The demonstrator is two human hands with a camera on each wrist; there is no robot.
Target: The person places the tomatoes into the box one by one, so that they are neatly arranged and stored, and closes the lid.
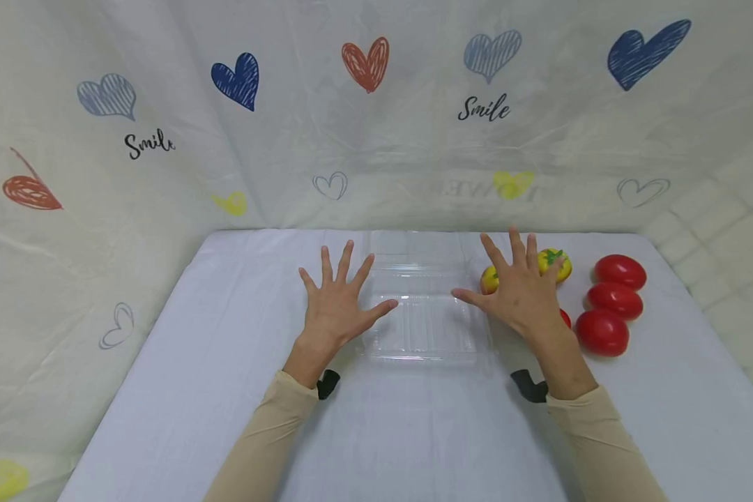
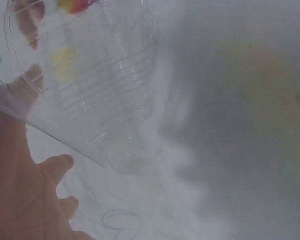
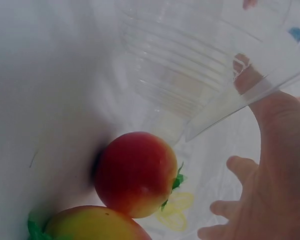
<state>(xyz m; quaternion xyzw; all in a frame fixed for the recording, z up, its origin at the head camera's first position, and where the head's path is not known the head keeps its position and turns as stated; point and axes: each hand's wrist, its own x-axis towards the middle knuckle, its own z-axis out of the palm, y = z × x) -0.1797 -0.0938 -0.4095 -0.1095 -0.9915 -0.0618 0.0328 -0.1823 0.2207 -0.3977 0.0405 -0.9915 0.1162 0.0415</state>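
A clear plastic clamshell box (image 1: 423, 328) lies on the white-covered table, its lid (image 1: 420, 245) folded open toward the back. On its left side hovers my left hand (image 1: 335, 307), fingers spread and holding nothing. My right hand (image 1: 523, 296) is spread likewise at the box's right, its thumb near the box wall. Partly behind the right hand are two yellow-and-red, tomato-like fruits, one of them the fruit (image 1: 552, 263) with a green leafy top. The right wrist view shows a red fruit (image 3: 136, 174) with a green calyx beside a yellower fruit (image 3: 92, 225).
Three smooth red oval fruits stand in a column at the right: a far one (image 1: 620, 271), a middle one (image 1: 615, 300) and a near one (image 1: 602, 332). A bit of another red item (image 1: 565, 318) shows beside my right wrist. A heart-printed curtain (image 1: 414, 139) hangs behind the table.
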